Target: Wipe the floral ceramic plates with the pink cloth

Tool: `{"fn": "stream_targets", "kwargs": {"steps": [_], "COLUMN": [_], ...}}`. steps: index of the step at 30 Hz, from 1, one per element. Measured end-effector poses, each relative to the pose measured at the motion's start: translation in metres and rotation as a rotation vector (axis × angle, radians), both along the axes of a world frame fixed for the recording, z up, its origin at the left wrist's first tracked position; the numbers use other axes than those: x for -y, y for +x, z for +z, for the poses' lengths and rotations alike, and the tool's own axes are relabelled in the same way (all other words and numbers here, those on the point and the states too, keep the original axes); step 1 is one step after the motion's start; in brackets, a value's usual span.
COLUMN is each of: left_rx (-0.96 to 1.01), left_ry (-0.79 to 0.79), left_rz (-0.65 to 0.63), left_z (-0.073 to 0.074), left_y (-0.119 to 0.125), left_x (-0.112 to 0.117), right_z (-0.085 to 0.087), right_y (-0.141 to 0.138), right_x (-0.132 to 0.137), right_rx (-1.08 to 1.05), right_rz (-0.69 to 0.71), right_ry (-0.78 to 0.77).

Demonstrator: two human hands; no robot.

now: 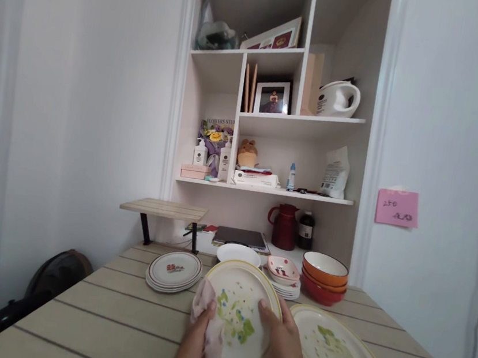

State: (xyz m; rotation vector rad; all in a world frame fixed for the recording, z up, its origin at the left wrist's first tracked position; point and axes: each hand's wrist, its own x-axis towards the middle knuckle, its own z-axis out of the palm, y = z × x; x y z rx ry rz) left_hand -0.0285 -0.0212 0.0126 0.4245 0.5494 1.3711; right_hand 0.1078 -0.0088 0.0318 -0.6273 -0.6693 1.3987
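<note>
The cream plate [240,313] bears green leaves and a yellow rim; the cloth [213,344] is pale pink.

On a pink rectangular paper note [397,208] stuck to the white wall, the handwritten number "250" can be read; the handwriting below it cannot be made out with certainty. Behind the purple-wrapped bouquet with yellow flowers [215,137], the capitals "FLOWERS STU" are seen in dark print on a pale panel [221,122], the rest of the second word being cut off by the shelf divider. Dark print is borne by two white plastic pump bottles [200,154], a white upright pouch [335,173] and the white label of a dark round-shouldered bottle [306,229], but is too small to be read.
</note>
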Motion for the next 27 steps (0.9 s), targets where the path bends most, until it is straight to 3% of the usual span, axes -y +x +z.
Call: {"fn": "stream_targets", "kwargs": {"steps": [11, 16, 21, 27], "left_rx": [0.063, 0.022, -0.102, -0.272], "left_ry": [0.012, 0.007, 0.041, 0.133], "left_rz": [-0.015, 0.083, 0.227, 0.215], "left_z": [-0.004, 0.000, 0.014, 0.014], "left_y": [0.015, 0.007, -0.012, -0.020], "left_x": [0.000, 0.001, 0.008, 0.009], "right_z": [-0.001, 0.005, 0.014, 0.023], "right_y": [-0.016, -0.014, 0.005, 0.029], "right_x": [0.006, 0.006, 0.003, 0.003], "right_rx": [-0.078, -0.115, -0.030, 0.012], "right_rz": [-0.136, 0.067, 0.266, 0.376], "right_ry": [0.035, -0.007, 0.004, 0.008]}}
